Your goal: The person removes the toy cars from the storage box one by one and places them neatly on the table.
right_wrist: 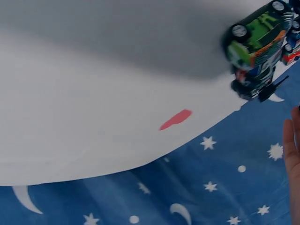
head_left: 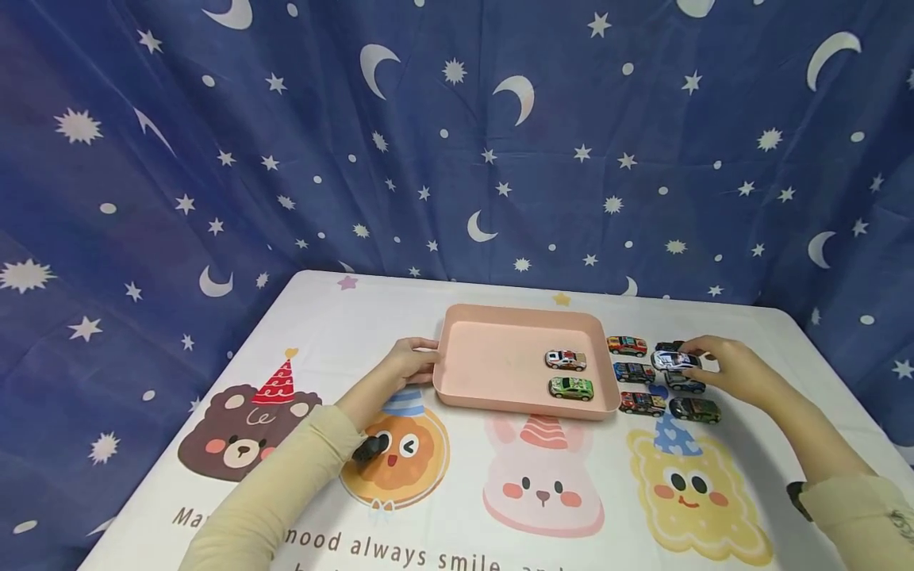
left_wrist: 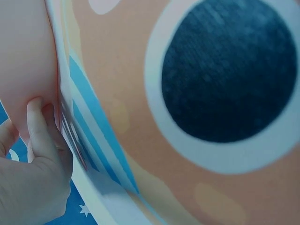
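Observation:
A shallow pink tray lies on the table, with a white-and-red toy car and a green toy car inside near its right end. My left hand grips the tray's left side; in the left wrist view the fingers bend against the pink wall. Right of the tray, my right hand pinches a white toy car between fingers and thumb, over the group of cars. Only a sliver of that hand shows in the right wrist view, and the white car is outside it.
Beside the tray stand several more toy cars, among them a red-yellow one, a blue one, a red-black one and a dark green one. A white cartoon-printed tablecloth covers the table; a blue starry curtain hangs behind.

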Available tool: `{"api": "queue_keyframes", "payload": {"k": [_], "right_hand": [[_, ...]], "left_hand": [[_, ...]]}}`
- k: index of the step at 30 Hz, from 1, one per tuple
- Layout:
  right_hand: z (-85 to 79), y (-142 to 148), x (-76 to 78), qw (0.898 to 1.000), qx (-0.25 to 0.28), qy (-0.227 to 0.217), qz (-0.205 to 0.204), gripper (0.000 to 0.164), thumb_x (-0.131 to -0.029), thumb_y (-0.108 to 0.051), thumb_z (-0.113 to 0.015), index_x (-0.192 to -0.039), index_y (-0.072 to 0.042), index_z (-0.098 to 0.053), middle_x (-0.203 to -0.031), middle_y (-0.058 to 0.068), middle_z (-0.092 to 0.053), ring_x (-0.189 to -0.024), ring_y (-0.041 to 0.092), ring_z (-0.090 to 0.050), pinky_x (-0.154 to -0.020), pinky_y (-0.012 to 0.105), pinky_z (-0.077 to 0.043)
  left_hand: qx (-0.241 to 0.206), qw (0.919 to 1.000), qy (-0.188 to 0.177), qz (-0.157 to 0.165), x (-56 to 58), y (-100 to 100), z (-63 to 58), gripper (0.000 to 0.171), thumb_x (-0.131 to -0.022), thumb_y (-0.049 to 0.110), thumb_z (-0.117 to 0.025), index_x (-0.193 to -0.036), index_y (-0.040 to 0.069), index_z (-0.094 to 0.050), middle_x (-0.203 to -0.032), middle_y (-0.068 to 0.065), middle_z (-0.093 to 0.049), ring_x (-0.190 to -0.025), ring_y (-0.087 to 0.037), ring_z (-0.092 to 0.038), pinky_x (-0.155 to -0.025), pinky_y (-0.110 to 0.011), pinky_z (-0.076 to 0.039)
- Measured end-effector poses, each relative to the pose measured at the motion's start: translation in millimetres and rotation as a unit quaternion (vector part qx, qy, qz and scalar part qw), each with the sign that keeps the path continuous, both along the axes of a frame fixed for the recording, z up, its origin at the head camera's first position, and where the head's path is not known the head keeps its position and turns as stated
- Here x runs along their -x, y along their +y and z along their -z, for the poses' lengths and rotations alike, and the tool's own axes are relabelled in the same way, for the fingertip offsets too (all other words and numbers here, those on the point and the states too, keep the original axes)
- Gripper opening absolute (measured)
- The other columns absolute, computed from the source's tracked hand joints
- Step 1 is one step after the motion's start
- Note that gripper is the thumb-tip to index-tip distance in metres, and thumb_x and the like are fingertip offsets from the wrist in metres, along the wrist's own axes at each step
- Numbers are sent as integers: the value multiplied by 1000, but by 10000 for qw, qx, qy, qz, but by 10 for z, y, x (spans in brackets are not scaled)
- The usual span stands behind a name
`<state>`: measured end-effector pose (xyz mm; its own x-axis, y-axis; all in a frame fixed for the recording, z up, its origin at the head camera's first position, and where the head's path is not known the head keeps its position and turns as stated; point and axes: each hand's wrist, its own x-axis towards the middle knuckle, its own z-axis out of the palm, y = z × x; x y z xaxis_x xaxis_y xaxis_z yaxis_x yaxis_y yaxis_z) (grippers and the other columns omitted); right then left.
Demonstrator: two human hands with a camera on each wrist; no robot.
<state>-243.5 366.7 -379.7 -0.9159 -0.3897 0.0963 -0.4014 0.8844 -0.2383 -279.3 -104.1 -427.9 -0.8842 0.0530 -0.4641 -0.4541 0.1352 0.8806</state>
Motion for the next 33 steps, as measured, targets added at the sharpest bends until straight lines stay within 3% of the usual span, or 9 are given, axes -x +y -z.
{"api": "queue_keyframes", "payload": {"k": [13, 17, 25, 33], "right_hand": [[177, 402, -66, 9986, 171, 491, 75, 29, -74, -2, -75, -99, 10, -65, -94, 25, -66, -86, 42, -61, -75, 57, -51], [243, 507, -44, 9989, 228, 331, 221, 30, -74, -1, -74, -99, 12, -64, -96, 29, -64, -89, 46, -59, -77, 60, -50], [342, 780, -39, 9974, 267, 387, 541, 28, -73, -2, -75, -97, 9, -65, -91, 25, -65, -76, 26, -60, -66, 50, -54], [365, 925, 49, 9961, 67, -172, 860, 33, -78, -5, -70, -102, 16, -59, -97, 33, -61, -88, 48, -57, -74, 59, -50]], "left_hand": [[56, 10000, 22, 21, -20, -8, -12, 40, -89, 5, -59, -129, 1, -52, -84, -6, -65, -64, -8, -63, -54, -18, -57], [64, 10000, 49, 24, -19, -15, -11, 41, -89, 5, -59, -129, 1, -52, -83, -6, -65, -63, -7, -63, -53, -17, -57], [11, 10000, 28, 34, -36, 0, -10, 40, -89, 4, -59, -128, 1, -52, -83, -5, -63, -63, -8, -63, -54, -18, -57], [23, 10000, 40, -6, -18, 0, -8, 40, -88, 4, -59, -128, 2, -53, -92, -9, -65, -67, -9, -64, -56, -19, -58]]}}
